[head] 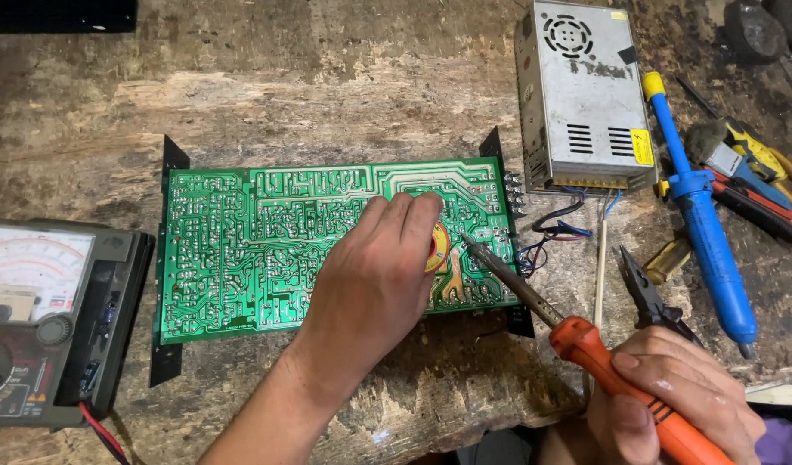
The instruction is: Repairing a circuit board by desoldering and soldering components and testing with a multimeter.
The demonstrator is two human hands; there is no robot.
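Nearest the camera, the right hand [671,392] is clamped around the orange handle of a soldering iron [577,331], whose dark metal shaft runs up and left so that the tip sits at the right-hand part of a green printed circuit board [241,250]. The left hand [374,280] reaches in from the bottom centre and lies palm down on that board, its fingers drawn together over a small round yellow and red tin [437,248], which shows only partly beneath the fingertips; whether the fingers pinch it or merely press on it cannot be told. The iron's tip is just beside this tin.

The board lies solder side up on a worn, scarred wooden workbench [284,103], with black metal brackets at its ends and a few thin wires trailing from its right edge.

At the left edge sits an analogue multimeter [43,319] with a pale dial face and a dark case, a red lead running out below it. To the right of the board lie black-handled pliers [650,297] and a long blue desoldering pump [706,224] with a yellow top. Further right is a clutter of red and yellow hand tools [757,176].

Farthest off, at the upper right, stands a grey perforated metal power supply box [581,95], its vented face up, just beyond the board's right corner.
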